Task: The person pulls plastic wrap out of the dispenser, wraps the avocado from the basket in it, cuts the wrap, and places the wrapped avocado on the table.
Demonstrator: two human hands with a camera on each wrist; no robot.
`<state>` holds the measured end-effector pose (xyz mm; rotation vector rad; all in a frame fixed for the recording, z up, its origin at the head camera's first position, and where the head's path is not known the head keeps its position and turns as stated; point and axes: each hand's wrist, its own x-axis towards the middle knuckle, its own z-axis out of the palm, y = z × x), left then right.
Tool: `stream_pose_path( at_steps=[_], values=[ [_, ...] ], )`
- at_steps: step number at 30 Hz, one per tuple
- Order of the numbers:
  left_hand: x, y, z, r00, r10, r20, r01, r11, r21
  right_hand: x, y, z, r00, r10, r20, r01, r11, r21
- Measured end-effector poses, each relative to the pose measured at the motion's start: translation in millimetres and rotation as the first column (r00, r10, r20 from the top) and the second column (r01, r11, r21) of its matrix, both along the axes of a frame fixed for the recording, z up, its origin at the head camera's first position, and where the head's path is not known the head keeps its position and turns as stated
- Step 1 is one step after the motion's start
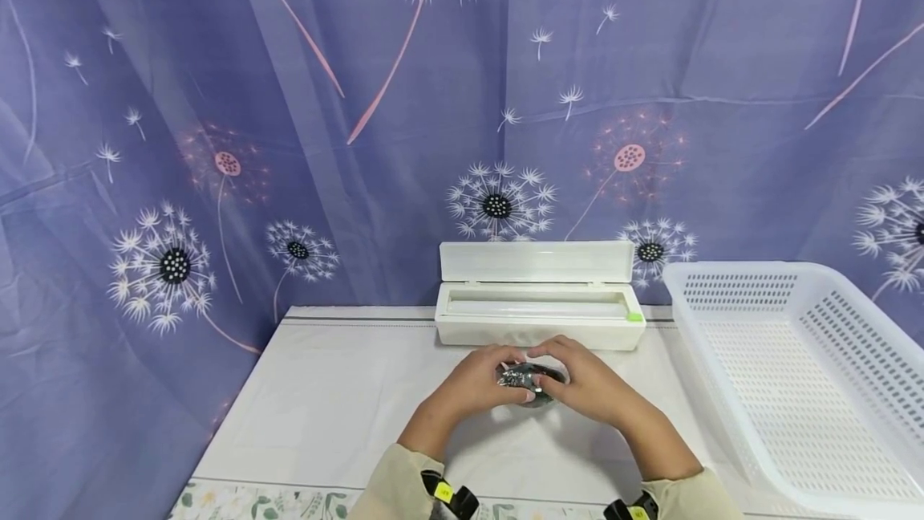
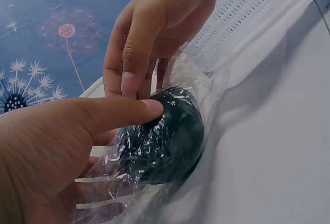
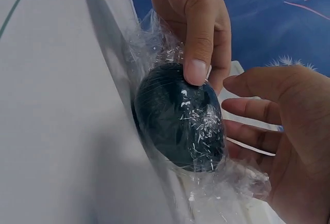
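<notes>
A dark, smooth, rounded thing (image 3: 175, 115) is wrapped in clear cling film (image 3: 237, 182), which bunches loosely at both ends. My left hand (image 1: 472, 382) holds it, the thumb pressed on top and the other fingers round its far side. Beside it, my right hand (image 1: 592, 383) has its fingers spread and gently bent, and a gap shows between them and the dark thing in the right wrist view. Just beyond both hands stands a white cling film box (image 1: 537, 333) with its lid (image 1: 536, 262) raised and a roll (image 1: 537, 309) inside.
A large white perforated basket (image 1: 794, 392) stands on the right. White cloth (image 1: 339, 392) covers the table, with a leafy printed strip (image 1: 267, 500) along the near edge. A blue dandelion curtain (image 1: 404, 143) hangs behind and to the left. A green slider (image 1: 634, 317) sits on the box's right end.
</notes>
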<state>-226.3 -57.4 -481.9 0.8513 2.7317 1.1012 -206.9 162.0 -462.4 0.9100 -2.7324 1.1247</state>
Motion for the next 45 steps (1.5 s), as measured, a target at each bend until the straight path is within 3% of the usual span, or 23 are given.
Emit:
stream_pose_path(
  at_steps=[12, 23, 32, 39, 45],
  values=[
    [0.4, -2.4, -0.8, 0.998, 0.016, 0.067, -0.018, 1.0, 0.026, 1.9, -1.8, 4.4, 0.998, 0.018, -0.056, -0.016, 0.999, 0.044],
    [0.2, -5.9, 0.1, 0.993, 0.047, 0.106, -0.043, 0.998, -0.042, -0.2, -1.6, 1.5, 0.992, 0.064, -0.107, -0.054, 0.994, 0.093],
    [-2.1, -7.7, 1.7, 0.997, 0.038, 0.066, -0.031, 0.995, -0.099, 0.6, -4.4, -2.7, 0.987, 0.082, -0.137, -0.063, 0.988, 0.139],
    [0.9, -6.9, 5.1, 0.998, 0.05, 0.033, -0.049, 0.999, -0.021, 1.2, -6.4, -5.4, 0.989, 0.066, -0.129, -0.047, 0.988, 0.144],
    [1.8, -6.1, 10.0, 0.996, 0.082, -0.032, -0.081, 0.996, 0.039, 2.0, -9.5, -8.9, 0.991, 0.036, -0.127, -0.018, 0.99, 0.141]
  ],
)
